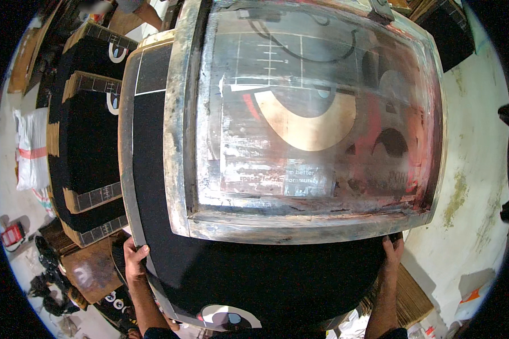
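Note:
A large screen-printing frame (178, 141) with a worn, paint-stained rim lies over a flat board (128, 124) covered with black cloth (266, 271). Its mesh (254, 175) shows a cream curved shape and red streaks. At the near end of the cloth is a printed white eye shape (223, 316). My left hand (134, 260) is closed at the left edge, its thumb on top of the grey border and its fingers hidden underneath. On the right, my right hand (391, 251) closes on the cloth's edge just below the frame's near corner, some fingers hidden.
To the left stand several boards (90, 135) with black cloth and similar eye prints. White plastic bags (33, 147) and a red box (12, 234) lie farther left. A brown stack (407, 299) sits by my right forearm. Another person's arm (147, 14) shows at the far left.

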A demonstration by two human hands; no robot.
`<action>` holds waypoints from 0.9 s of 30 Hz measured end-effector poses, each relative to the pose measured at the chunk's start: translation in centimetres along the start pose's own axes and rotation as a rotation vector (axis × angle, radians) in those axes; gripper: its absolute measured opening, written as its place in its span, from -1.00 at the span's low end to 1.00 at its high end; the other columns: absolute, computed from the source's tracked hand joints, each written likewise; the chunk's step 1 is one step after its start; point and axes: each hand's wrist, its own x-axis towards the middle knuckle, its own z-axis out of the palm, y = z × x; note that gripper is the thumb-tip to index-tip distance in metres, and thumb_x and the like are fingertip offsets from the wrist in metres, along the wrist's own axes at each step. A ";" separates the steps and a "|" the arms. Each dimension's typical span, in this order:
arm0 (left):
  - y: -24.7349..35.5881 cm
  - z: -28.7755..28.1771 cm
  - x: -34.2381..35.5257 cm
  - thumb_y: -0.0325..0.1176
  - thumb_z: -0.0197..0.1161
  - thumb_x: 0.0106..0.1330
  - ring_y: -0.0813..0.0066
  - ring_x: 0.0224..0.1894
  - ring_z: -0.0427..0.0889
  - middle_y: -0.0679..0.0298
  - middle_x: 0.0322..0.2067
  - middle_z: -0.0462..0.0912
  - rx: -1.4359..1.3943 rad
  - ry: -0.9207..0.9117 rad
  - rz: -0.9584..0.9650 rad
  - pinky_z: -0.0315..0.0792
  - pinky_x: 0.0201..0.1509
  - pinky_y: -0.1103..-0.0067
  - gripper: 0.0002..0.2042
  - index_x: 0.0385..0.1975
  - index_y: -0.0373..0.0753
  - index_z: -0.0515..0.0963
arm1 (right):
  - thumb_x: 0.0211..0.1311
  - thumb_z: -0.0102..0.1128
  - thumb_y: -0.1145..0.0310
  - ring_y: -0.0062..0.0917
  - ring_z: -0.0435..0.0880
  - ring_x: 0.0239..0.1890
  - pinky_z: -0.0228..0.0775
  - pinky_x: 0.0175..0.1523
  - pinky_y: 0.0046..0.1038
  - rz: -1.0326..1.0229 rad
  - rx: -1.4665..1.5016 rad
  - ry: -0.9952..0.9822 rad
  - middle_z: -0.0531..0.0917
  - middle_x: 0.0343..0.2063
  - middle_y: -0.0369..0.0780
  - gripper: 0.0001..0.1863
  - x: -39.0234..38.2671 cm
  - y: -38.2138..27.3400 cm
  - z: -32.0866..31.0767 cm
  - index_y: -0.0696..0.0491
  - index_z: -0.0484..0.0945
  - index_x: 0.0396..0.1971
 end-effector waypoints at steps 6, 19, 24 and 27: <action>1.3 1.1 -0.5 -0.21 0.59 -0.09 0.54 -0.32 0.56 0.41 -0.40 0.65 -0.004 0.060 -0.030 0.36 -0.16 0.57 -0.59 -0.29 -0.30 0.64 | 0.21 0.41 0.32 -0.43 0.43 0.23 0.23 0.34 -0.38 0.051 0.066 -0.082 0.47 0.22 -0.14 -0.22 1.3 2.0 -2.4 0.22 0.25 0.37; 1.5 0.7 -0.5 -0.27 0.67 -0.17 0.49 -0.25 0.58 0.35 -0.30 0.67 -0.014 0.121 -0.097 0.41 -0.09 0.52 -0.46 -0.16 -0.35 0.62 | 0.28 0.37 0.31 -0.51 0.48 0.10 0.29 0.24 -0.45 0.057 0.030 -0.091 0.53 0.15 -0.23 -0.33 1.2 0.8 -2.2 0.20 0.34 0.33; 1.3 0.4 -0.4 -0.25 0.67 -0.18 0.51 -0.28 0.57 0.38 -0.32 0.66 0.007 0.095 -0.101 0.42 -0.13 0.54 -0.45 -0.17 -0.34 0.62 | 0.21 0.42 0.21 -0.29 0.53 0.15 0.39 0.23 -0.25 0.045 -0.001 -0.121 0.50 0.17 -0.08 -0.17 1.5 1.2 -2.6 0.20 0.19 0.38; 1.2 0.5 -0.4 -0.24 0.67 -0.17 0.52 -0.29 0.57 0.39 -0.34 0.65 0.006 0.122 -0.085 0.41 -0.14 0.55 -0.46 -0.17 -0.33 0.63 | 0.17 0.45 0.18 -0.28 0.52 0.16 0.36 0.26 -0.23 0.053 -0.012 -0.131 0.50 0.18 -0.08 -0.14 1.6 1.2 -2.7 0.21 0.20 0.37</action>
